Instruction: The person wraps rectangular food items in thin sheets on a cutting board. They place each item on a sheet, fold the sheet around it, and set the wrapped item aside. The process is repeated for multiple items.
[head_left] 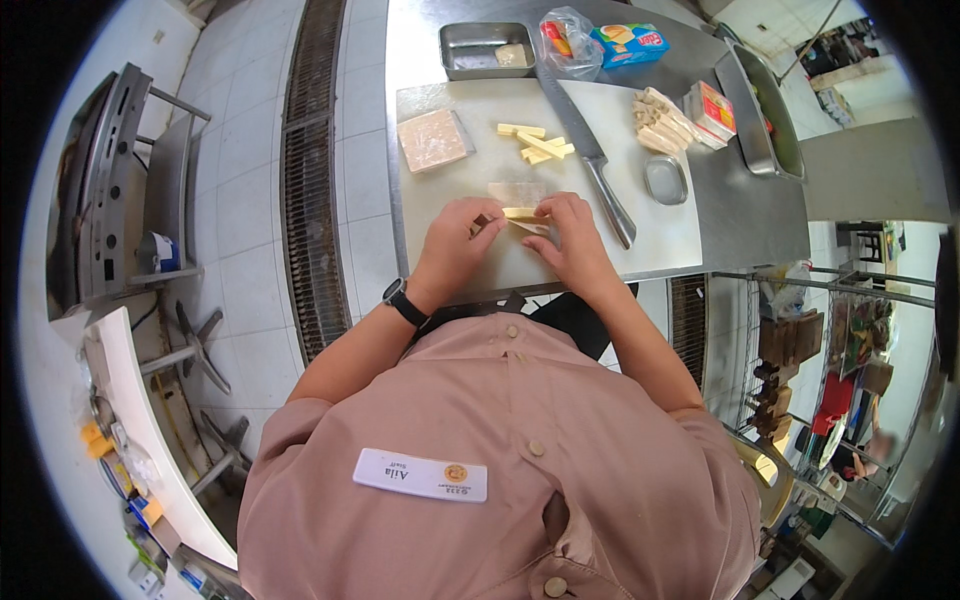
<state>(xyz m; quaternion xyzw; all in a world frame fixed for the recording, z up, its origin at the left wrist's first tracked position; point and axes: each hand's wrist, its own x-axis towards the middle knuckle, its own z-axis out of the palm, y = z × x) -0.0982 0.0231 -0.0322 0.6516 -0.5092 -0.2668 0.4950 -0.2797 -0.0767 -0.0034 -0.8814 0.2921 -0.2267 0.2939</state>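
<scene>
At the near edge of the white cutting board (640, 235), my left hand (462, 240) and my right hand (572, 240) pinch the two sides of a thin pale wrapper sheet (517, 193). A yellow cheese stick (520, 212) lies across the sheet between my fingertips. Just beyond are several loose cheese sticks (540, 148). A square stack of wrapper sheets (434, 140) sits at the board's left. Right of my right hand, a large knife (598, 175) rests with its handle toward me. Several pale rolled pieces (662, 120) are grouped at the far right.
A small metal dish (665, 180) sits on the board's right. Behind stand a metal tray (487, 60), a plastic bag (570, 50) and a blue box (634, 44). At right are a red-and-white package (711, 112) and a deep steel pan (745, 105).
</scene>
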